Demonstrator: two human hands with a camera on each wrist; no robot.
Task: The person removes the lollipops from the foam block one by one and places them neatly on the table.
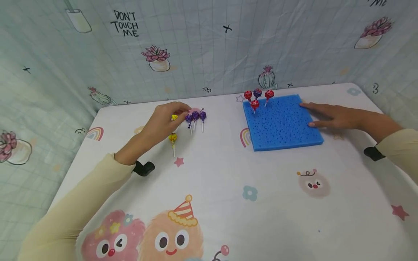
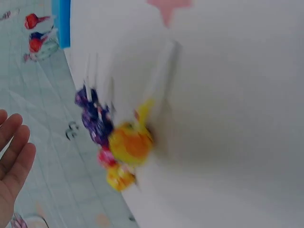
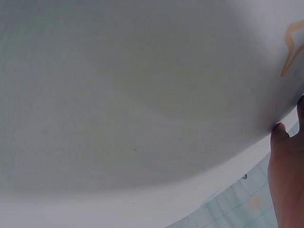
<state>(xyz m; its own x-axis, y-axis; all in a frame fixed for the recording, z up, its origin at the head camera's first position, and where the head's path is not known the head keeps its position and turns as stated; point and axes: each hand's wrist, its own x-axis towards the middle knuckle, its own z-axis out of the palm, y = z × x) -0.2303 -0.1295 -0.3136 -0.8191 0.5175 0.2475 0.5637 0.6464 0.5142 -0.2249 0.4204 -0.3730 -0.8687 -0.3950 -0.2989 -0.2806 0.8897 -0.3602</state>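
My left hand [image 1: 166, 117] hovers over a small group of lollipops, its fingers loosely extended and holding nothing. Purple-wrapped lollipops [image 1: 195, 116] lie side by side near its fingertips. Closer to me is a yellow lollipop [image 1: 173, 138], and another yellow one [image 1: 174, 117] is partly hidden behind the hand. In the left wrist view a blurry pinkish-red shape [image 2: 106, 156] shows between the purple and yellow wrappers. My right hand [image 1: 339, 116] touches the right edge of a blue foam block [image 1: 284, 123] with spread fingers. Red lollipops [image 1: 255, 104] and one dark purple lollipop [image 1: 257, 93] stand in its far left corner.
A white table [image 1: 215, 174] printed with cartoon faces, stars and rainbows carries everything. Behind it and at both sides hangs a pale grid-patterned curtain [image 1: 202, 43] with plant drawings. The foam block's surface is dotted with small holes.
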